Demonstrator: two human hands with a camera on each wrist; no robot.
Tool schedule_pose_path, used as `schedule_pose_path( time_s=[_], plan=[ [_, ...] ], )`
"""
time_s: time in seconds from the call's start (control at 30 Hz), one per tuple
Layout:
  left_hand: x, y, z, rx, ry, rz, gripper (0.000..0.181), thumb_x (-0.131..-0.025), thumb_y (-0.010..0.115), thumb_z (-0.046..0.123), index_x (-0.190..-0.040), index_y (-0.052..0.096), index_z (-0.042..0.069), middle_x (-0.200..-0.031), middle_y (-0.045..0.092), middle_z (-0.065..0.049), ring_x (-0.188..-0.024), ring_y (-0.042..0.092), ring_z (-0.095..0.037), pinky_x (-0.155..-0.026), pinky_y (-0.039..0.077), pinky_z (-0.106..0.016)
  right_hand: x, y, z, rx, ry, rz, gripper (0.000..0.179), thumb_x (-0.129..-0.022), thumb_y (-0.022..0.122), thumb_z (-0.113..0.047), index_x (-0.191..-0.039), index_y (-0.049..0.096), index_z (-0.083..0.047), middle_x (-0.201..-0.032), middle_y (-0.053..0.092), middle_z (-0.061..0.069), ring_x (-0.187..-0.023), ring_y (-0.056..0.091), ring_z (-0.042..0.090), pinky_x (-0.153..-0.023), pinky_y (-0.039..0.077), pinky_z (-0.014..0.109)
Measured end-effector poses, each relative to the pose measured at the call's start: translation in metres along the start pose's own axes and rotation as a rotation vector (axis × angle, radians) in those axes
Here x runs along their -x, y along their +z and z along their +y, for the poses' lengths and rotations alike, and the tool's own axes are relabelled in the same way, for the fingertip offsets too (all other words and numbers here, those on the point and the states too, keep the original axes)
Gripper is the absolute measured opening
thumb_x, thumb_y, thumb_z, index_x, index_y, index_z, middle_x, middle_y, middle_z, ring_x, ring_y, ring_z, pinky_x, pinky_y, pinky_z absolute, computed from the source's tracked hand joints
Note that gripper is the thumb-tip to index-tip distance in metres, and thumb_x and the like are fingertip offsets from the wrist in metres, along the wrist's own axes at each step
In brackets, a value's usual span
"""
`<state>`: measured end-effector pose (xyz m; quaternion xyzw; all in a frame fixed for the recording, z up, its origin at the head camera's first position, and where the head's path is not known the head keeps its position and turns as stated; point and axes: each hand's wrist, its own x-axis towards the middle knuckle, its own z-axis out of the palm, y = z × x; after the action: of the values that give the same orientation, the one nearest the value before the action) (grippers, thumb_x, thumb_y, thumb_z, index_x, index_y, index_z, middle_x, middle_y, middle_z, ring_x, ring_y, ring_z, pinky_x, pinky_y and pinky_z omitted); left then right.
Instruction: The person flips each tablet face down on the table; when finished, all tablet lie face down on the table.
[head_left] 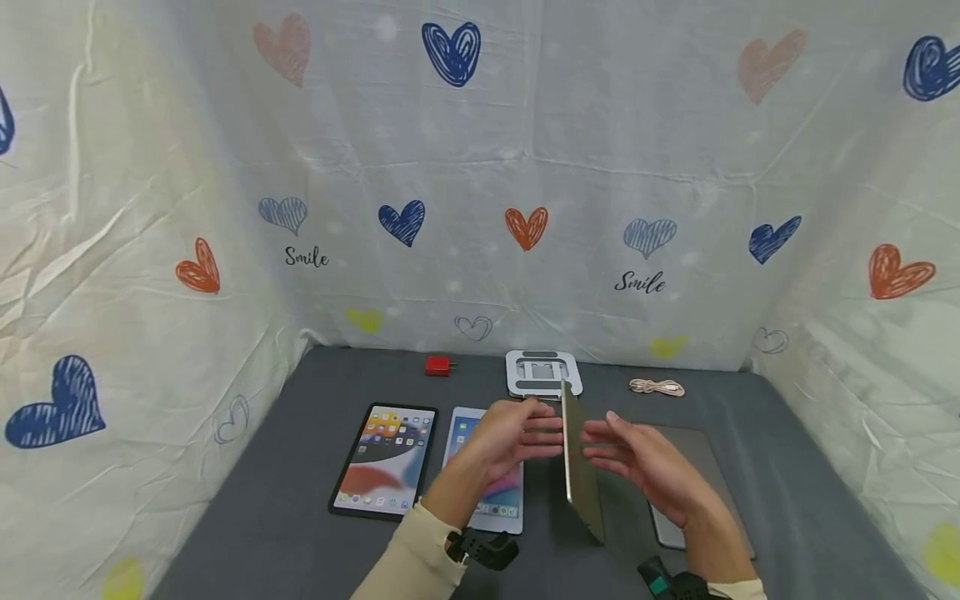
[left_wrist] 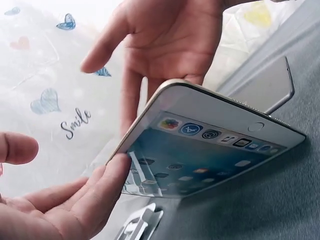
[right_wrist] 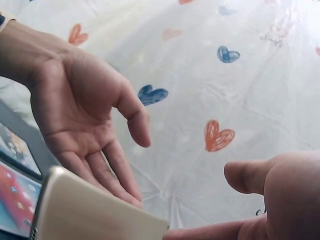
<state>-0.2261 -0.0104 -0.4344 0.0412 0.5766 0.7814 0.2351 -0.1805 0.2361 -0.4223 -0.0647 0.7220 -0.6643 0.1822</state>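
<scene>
A tablet [head_left: 583, 475] with a gold back and white front stands on its long edge on the dark grey cloth, between the two hands. The left wrist view shows its lit screen [left_wrist: 200, 160] and home button. My left hand [head_left: 502, 437] has its fingers extended against the screen side, thumb raised off it. On the other side, the right hand [head_left: 652, 467] holds its fingers straight beside the gold back, palm facing the tablet. In the right wrist view the right fingertips [right_wrist: 185, 234] meet the tablet's edge. Neither hand curls round it.
Left of the hands lie a dark-bordered tablet [head_left: 382, 458] and a white one [head_left: 506, 510], both lit. A grey tablet [head_left: 693, 446] lies under the right forearm. Along the back are a red charger [head_left: 438, 366], a white folding stand [head_left: 542, 357] and a bundled cable [head_left: 656, 387].
</scene>
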Motion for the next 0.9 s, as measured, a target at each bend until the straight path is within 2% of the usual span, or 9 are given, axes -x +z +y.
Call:
schedule_pose_path(
  time_s=[0.2,0.43,0.57,0.67,0.9],
  plan=[
    [0.002,-0.008,-0.003,-0.033,-0.028,0.036,0.043,-0.110,0.052,0.019,-0.137,0.060,-0.014,-0.134,0.072,-0.025,-0.122,0.075,-0.041,-0.101,0.065,-0.052,0.003,-0.007,0.011,0.011,0.047,-0.003,0.083,-0.118,0.038,-0.055,-0.162,0.035,0.016,-0.166,0.045,0.034,-0.150,0.056,0.039,-0.119,0.054,0.033],
    [0.002,-0.021,-0.012,-0.073,-0.085,0.055,0.035,-0.108,0.055,0.021,-0.126,0.067,-0.007,-0.116,0.067,-0.014,-0.100,0.071,-0.027,-0.100,0.067,-0.050,0.006,-0.017,0.038,0.001,0.143,0.031,0.087,-0.116,0.042,-0.058,-0.161,0.037,0.017,-0.164,0.049,0.032,-0.152,0.054,0.040,-0.119,0.055,0.037],
    [0.003,-0.026,-0.020,-0.071,-0.125,0.081,0.035,-0.108,0.058,0.023,-0.126,0.068,-0.006,-0.117,0.068,-0.015,-0.099,0.072,-0.026,-0.101,0.066,-0.051,0.011,-0.022,0.054,0.016,0.171,0.040,0.084,-0.118,0.040,-0.054,-0.159,0.036,0.020,-0.163,0.048,0.035,-0.151,0.053,0.042,-0.120,0.054,0.040],
    [0.002,-0.029,-0.026,-0.065,-0.152,0.091,0.035,-0.107,0.059,0.023,-0.127,0.068,-0.004,-0.120,0.069,-0.015,-0.100,0.072,-0.025,-0.100,0.067,-0.051,0.015,-0.024,0.061,0.020,0.191,0.059,0.084,-0.118,0.041,-0.054,-0.159,0.037,0.019,-0.164,0.047,0.035,-0.153,0.051,0.043,-0.122,0.052,0.041],
    [-0.004,-0.028,-0.040,-0.053,-0.162,0.091,0.033,-0.106,0.059,0.021,-0.127,0.067,-0.004,-0.115,0.068,-0.013,-0.094,0.072,-0.023,-0.093,0.069,-0.048,0.018,-0.023,0.065,0.019,0.208,0.131,0.089,-0.114,0.047,-0.060,-0.160,0.039,0.016,-0.167,0.041,0.035,-0.156,0.044,0.047,-0.128,0.045,0.048]
  ],
)
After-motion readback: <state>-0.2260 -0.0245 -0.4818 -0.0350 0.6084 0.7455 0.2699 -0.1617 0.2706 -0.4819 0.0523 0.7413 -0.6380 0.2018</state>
